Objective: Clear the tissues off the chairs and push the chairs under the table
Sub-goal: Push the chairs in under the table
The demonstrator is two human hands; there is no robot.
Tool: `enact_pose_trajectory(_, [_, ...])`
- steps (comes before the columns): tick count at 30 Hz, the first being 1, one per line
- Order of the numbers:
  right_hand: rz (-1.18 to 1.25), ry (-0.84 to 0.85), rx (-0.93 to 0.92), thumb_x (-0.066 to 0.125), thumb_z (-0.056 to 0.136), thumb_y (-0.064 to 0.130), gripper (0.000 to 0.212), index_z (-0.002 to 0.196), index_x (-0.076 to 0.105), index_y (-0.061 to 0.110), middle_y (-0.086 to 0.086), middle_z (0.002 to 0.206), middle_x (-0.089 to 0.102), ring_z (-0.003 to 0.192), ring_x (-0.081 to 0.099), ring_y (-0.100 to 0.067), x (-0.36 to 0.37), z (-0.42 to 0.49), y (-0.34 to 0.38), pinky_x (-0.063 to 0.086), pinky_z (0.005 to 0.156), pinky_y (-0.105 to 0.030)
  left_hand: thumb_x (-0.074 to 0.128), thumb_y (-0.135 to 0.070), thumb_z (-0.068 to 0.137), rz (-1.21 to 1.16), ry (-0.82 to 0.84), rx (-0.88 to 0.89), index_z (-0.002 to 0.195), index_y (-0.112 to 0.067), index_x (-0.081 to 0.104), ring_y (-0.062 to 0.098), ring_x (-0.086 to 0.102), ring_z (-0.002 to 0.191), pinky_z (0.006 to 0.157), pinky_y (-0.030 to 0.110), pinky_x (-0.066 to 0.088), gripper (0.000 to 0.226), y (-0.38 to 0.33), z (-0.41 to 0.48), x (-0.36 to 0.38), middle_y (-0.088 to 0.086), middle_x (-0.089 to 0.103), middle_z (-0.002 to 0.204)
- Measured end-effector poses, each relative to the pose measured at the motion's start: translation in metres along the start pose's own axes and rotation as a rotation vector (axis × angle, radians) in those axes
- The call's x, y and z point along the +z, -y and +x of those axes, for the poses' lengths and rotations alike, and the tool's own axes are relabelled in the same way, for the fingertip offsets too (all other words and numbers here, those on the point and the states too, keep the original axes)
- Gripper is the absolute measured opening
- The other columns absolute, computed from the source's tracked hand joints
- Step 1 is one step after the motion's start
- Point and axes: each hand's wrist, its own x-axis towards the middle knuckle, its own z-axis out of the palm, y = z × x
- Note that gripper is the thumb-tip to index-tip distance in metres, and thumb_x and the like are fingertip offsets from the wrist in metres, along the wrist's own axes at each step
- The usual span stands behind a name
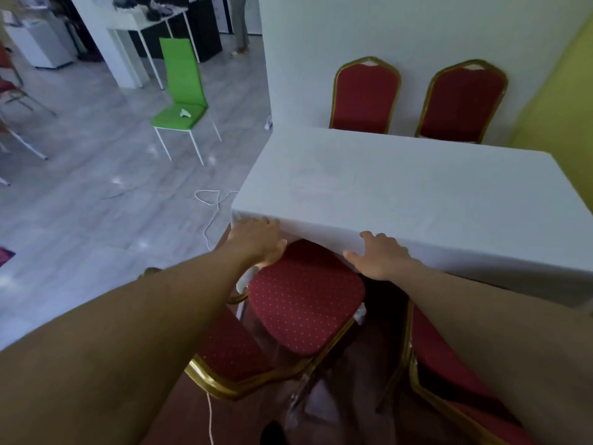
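Observation:
A red chair with a gold frame stands right below me, the front of its dotted seat under the edge of the white-clothed table. No tissue shows on that seat. My left hand rests against the hanging tablecloth at the near left corner, just above the seat, fingers apart. Against the cloth to the right of the seat lies my right hand, fingers spread and holding nothing. A green chair stands apart on the floor at the back left with a crumpled tissue on its seat.
A second red chair is at my lower right, by the table. Two more red chairs stand against the wall behind the table. A white cable trails across the grey floor. A small white scrap lies by the wall corner.

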Motion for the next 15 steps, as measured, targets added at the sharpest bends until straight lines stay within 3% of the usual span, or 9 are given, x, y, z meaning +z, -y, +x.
enact_pose_trajectory(5, [0.015, 0.03, 0.041, 0.039, 0.094, 0.071, 0.077, 0.153, 0.028, 0.023, -0.012, 0.154, 0.036, 0.138, 0.038, -0.035, 0.005, 0.0, 0.035, 0.035, 0.109, -0.055, 0.033, -0.049, 0.099, 0.023, 0.006, 0.007, 0.147, -0.015, 0.04, 0.035, 0.047, 0.132, 0.103, 0.049, 0.041, 0.059, 0.038, 0.01, -0.002, 0.01, 0.044, 0.152])
enact_pose_trajectory(11, [-0.005, 0.036, 0.075, 0.036, 0.094, 0.072, 0.078, 0.155, 0.026, 0.024, -0.01, 0.156, 0.033, 0.139, 0.036, -0.035, 0.001, 0.011, 0.055, 0.036, 0.107, -0.058, 0.031, -0.05, 0.099, 0.053, -0.03, 0.049, 0.142, -0.015, 0.042, 0.033, 0.051, 0.126, 0.099, 0.049, 0.04, 0.057, 0.048, 0.022, -0.001, 0.011, 0.05, 0.143])
enact_pose_trajectory(15, [0.002, 0.033, 0.071, 0.036, 0.094, 0.072, 0.078, 0.155, 0.026, 0.025, -0.009, 0.155, 0.034, 0.139, 0.037, -0.035, -0.001, 0.025, 0.069, 0.038, 0.106, -0.059, 0.031, -0.05, 0.1, -0.004, -0.008, 0.024, 0.145, -0.015, 0.04, 0.034, 0.049, 0.129, 0.101, 0.049, 0.038, 0.058, 0.047, 0.025, 0.003, 0.009, 0.045, 0.15])
